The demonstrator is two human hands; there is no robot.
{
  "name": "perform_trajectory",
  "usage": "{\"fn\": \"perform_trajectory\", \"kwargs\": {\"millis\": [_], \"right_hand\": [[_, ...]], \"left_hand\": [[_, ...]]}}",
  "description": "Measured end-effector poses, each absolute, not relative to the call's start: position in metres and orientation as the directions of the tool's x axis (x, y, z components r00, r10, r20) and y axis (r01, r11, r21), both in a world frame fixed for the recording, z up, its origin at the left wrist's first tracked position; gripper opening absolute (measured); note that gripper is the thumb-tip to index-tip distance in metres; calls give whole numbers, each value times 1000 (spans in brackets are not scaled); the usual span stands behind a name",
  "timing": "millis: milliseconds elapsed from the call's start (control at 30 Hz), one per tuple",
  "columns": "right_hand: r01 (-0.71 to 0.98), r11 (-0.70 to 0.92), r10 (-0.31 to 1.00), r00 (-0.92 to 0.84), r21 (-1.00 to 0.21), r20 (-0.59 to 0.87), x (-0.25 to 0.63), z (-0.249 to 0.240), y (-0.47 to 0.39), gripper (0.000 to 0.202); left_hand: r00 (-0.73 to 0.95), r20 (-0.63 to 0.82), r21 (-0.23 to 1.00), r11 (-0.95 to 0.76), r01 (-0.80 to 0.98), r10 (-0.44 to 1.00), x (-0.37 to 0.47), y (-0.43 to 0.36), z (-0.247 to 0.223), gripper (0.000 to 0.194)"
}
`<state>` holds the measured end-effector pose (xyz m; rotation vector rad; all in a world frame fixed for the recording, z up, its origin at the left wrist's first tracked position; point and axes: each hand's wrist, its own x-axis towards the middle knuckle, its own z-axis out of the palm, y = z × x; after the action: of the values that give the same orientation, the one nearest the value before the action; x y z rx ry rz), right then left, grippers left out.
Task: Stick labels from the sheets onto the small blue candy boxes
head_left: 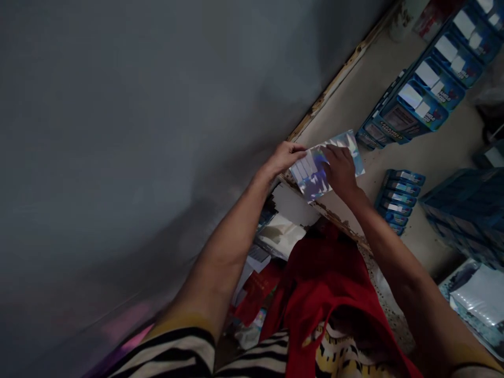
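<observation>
Two-handed, pinches one shiny packet in left fingers, lays bent right fingers atop, near many boxes part-lettered "MELO".

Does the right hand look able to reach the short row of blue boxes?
Probably yes: bare tabletop lies between the right hand and the blue boxes, though its fingers are on the shiny packet.

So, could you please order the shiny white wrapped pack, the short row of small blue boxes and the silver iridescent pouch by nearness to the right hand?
1. Silver iridescent pouch: under the right hand.
2. Short row of blue boxes: right of the pouch.
3. White wrapped pack: far lower right.
</observation>
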<state>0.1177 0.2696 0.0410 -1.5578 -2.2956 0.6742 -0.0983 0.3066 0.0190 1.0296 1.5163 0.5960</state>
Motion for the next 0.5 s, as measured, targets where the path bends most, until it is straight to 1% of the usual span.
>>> {"fn": "perform_trajectory", "kwargs": {"millis": [67, 133, 233, 367, 433, 500], "right_hand": [[788, 350, 898, -435, -507, -57, 100, 35, 288, 45], [791, 370, 875, -473, -487, -105, 88, 29, 299, 42], [787, 397, 837, -522, -472, -166, 84, 21, 294, 42], [771, 436, 820, -553, -464, -149, 98, 17, 259, 45], [772, 446, 825, -551, -453, -127, 107, 18, 239, 41], [791, 421, 850, -516, -445, -112, 112, 19, 224, 36]], "left_hand": [[13, -513, 830, 492, 263, 858, -98, 307, 26, 9], [3, -504, 834, 486, 261, 864, -97, 307, 27, 11], [-10, -546, 812, 532, 238, 838, -96, 304, 22, 11], [-17, -640, 748, 628, 214, 768, -98, 293, 12, 12], [28, -674, 718, 645, 263, 739, -99, 287, 11, 10], [106, -690, 701, 626, 342, 716, -99, 282, 13, 12]]}}
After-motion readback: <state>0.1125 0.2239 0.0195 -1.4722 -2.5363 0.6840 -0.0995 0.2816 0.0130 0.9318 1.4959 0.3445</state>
